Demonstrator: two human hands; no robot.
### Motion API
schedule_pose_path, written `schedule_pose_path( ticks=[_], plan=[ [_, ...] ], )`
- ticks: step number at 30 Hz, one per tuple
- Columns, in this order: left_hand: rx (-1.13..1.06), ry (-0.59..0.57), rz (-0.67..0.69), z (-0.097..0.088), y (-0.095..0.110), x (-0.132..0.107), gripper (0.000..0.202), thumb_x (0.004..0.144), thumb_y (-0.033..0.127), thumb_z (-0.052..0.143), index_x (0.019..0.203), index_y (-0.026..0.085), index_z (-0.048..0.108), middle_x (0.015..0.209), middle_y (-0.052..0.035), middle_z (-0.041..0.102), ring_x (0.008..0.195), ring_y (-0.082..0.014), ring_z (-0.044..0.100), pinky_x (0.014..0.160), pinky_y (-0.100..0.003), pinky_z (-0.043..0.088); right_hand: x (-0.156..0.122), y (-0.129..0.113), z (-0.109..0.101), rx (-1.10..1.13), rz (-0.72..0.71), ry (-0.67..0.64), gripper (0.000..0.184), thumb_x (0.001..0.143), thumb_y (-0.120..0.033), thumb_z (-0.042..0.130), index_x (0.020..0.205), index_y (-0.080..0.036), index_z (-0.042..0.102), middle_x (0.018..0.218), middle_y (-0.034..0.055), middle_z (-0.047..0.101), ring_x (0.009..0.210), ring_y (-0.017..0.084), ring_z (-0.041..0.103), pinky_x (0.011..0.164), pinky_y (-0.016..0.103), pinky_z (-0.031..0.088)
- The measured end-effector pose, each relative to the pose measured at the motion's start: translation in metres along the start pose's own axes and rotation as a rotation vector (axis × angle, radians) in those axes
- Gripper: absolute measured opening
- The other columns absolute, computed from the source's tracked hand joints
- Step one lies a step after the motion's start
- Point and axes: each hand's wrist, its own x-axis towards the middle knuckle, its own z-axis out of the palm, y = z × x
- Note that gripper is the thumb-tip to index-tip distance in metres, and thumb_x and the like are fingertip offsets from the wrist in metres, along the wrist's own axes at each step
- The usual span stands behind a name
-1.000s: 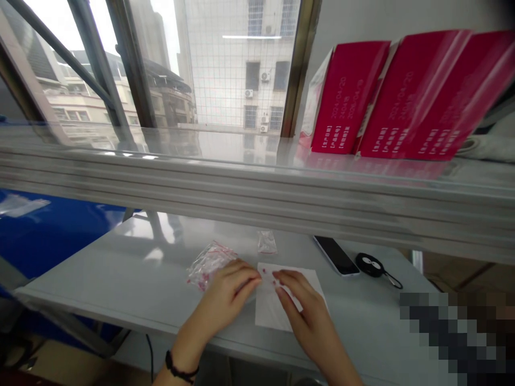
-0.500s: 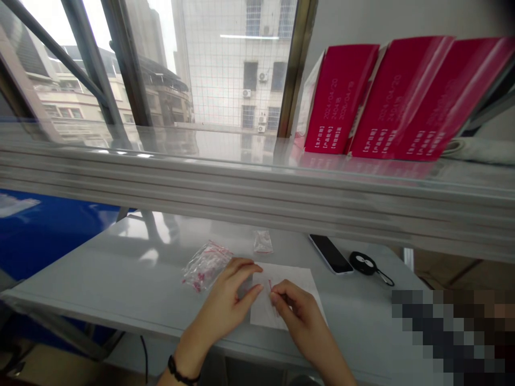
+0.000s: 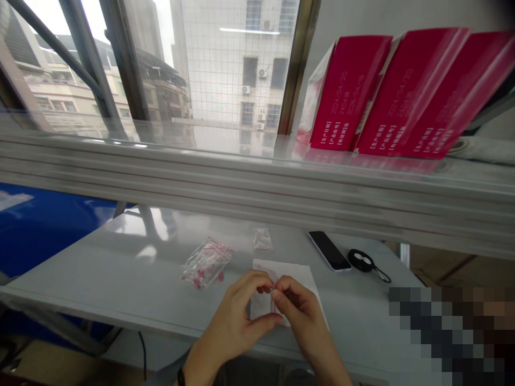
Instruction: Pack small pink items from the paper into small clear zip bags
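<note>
My right hand (image 3: 301, 305) is closed, with thumb and forefinger pinched on a thin red string (image 3: 273, 304). A short length of it hangs below the pinch; the rest is hidden by the fingers. My left hand (image 3: 245, 308) curves around from the left, its thumb stretched well apart from its bent fingers. Its forefinger tip meets or nearly meets the right fingertips. Both hands are above a white sheet of paper (image 3: 301, 273) on the table. Left of them lies a clear zip bag (image 3: 211, 257) with small red pieces in it.
A smaller clear bag (image 3: 263, 239) lies beyond the paper. To the right are a phone (image 3: 329, 250) and a round black case (image 3: 361, 261) with a carabiner. A shelf (image 3: 225, 187) crosses above the grey table (image 3: 100, 279), carrying several red boxes (image 3: 350, 91).
My left hand has moved right, bringing its fingers up to the right fingertips and its thumb under them. The right hand keeps its pinch on the string. The view has shifted slightly.
</note>
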Motion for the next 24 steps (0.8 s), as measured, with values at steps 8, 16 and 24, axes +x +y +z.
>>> schedule_pose_path(
  ticks=[8, 16, 24],
  plan=[
    [-0.167, -0.023, -0.192, -0.001, 0.006, 0.006, 0.02, 0.097, 0.033, 0.06, 0.083, 0.019, 0.062, 0.083, -0.0015, 0.062, 0.081, -0.0163, 0.059, 0.074, -0.026, 0.044, -0.003, -0.005, -0.003, -0.122, -0.027, -0.067, 0.025, 0.09, -0.038, 0.071, 0.074, -0.02, 0.063, 0.072, -0.0014, 0.057, 0.069, 0.015, 0.051, 0.065, 0.026, 0.04],
    [-0.08, -0.169, -0.312, -0.016, 0.014, 0.005, 0.035, 0.104, 0.039, 0.046, 0.076, 0.02, 0.051, 0.074, 0.0023, 0.052, 0.072, -0.0142, 0.049, 0.066, -0.026, 0.035, -0.004, -0.012, -0.004, -0.213, -0.033, -0.137, 0.025, 0.092, -0.035, 0.069, 0.073, -0.019, 0.065, 0.07, -0.0004, 0.062, 0.07, 0.016, 0.055, 0.067, 0.027, 0.041],
    [0.091, -0.117, -0.182, -0.011, 0.014, 0.003, 0.024, 0.101, 0.023, 0.046, 0.078, 0.021, 0.046, 0.076, 0.0013, 0.054, 0.072, -0.015, 0.052, 0.066, -0.027, 0.035, -0.008, -0.011, 0.006, -0.259, -0.091, -0.035, 0.03, 0.096, -0.037, 0.062, 0.072, -0.019, 0.061, 0.067, -0.0012, 0.054, 0.065, 0.015, 0.048, 0.062, 0.027, 0.037]
  ],
)
